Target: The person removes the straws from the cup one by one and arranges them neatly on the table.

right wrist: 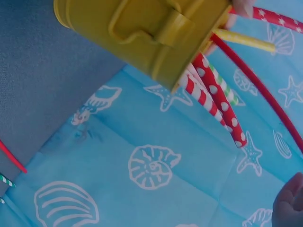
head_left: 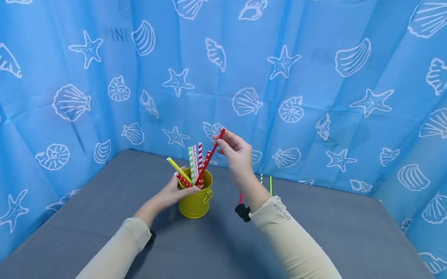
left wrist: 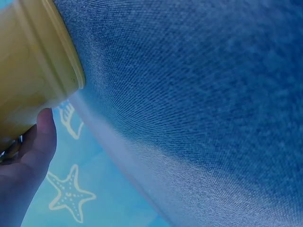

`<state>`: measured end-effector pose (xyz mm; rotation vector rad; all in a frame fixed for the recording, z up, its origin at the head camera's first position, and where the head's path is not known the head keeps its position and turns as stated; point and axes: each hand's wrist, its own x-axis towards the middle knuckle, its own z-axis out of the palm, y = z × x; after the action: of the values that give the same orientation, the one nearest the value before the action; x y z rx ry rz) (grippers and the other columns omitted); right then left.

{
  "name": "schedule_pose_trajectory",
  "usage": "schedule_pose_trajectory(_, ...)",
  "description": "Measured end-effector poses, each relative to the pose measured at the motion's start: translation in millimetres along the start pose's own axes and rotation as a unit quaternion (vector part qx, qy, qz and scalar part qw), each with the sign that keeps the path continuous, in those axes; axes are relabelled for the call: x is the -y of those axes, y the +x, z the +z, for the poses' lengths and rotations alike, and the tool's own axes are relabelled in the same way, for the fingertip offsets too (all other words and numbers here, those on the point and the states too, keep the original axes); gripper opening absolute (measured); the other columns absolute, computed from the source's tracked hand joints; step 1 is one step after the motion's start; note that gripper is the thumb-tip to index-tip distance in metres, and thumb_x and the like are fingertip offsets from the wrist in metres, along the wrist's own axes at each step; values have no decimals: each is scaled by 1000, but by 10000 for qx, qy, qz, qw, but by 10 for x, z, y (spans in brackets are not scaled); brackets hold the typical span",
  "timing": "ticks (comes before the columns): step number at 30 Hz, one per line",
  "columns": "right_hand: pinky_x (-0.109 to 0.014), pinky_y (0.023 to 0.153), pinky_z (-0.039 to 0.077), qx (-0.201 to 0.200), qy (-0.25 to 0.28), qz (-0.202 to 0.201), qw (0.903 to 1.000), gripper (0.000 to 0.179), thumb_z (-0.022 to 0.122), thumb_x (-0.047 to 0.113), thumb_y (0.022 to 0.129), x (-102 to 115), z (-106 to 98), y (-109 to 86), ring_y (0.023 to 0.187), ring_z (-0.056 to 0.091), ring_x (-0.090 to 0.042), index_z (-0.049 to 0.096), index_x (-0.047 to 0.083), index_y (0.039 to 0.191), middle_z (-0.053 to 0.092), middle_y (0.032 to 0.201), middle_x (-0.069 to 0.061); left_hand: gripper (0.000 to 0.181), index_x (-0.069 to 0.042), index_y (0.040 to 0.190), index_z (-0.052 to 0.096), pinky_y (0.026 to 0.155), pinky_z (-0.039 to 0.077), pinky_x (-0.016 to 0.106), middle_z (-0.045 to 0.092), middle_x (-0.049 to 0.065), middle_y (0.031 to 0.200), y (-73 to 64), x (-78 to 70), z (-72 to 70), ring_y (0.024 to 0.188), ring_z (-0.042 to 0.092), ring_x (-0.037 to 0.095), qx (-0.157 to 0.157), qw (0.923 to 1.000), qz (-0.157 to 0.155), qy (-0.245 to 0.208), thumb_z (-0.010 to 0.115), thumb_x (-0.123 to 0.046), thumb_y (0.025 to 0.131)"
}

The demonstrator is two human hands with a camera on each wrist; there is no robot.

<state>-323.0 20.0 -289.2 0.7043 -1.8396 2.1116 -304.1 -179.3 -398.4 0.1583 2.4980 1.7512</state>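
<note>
A small yellow metal bucket stands upright on the grey table, several paper straws leaning in it: red-and-white striped, green-and-white striped, red with white dots and yellow. My left hand grips the bucket's left side, thumb at the front rim. Above and right of the bucket, my right hand pinches a plain red straw near its top. That straw slants down into the bucket's mouth; its lower end is hidden inside. In the right wrist view, the bucket's side handle shows.
Behind my right forearm, a red straw, a bright green straw and a striped straw lie partly hidden on the table. A blue shell-print curtain borders the table's back and sides.
</note>
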Motion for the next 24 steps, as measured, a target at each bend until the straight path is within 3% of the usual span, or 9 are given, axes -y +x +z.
schedule_pose_trajectory(7, -44, 78, 57, -455, 212, -231, 9985, 35, 59, 5, 96, 98, -83, 16, 89, 67, -22, 59, 1, 131, 72, 97, -3, 95, -12, 155, 6, 111, 19, 62, 20, 21, 155, -7, 0, -11, 141, 21, 39, 19, 10000, 35, 28, 68, -40, 89)
schedule_pose_trajectory(16, -33, 68, 58, -284, -59, -62, 9996, 44, 58, 11, 98, 154, -266, -56, 89, 66, -28, 50, 7, 141, 71, 92, 4, 91, -14, 155, 4, 112, 20, 60, 20, 19, 155, -27, 22, -9, 141, 22, 37, 49, 10000, 34, -7, 65, -36, 92)
schedule_pose_trajectory(24, -28, 63, 57, -41, -562, 191, 9982, 45, 59, 6, 97, 187, -474, -78, 79, 67, -12, 49, -1, 140, 70, 91, 2, 90, -14, 155, 3, 112, 20, 59, 19, 19, 156, -24, 8, -13, 141, 22, 37, 104, 9999, 55, 0, 65, -35, 92)
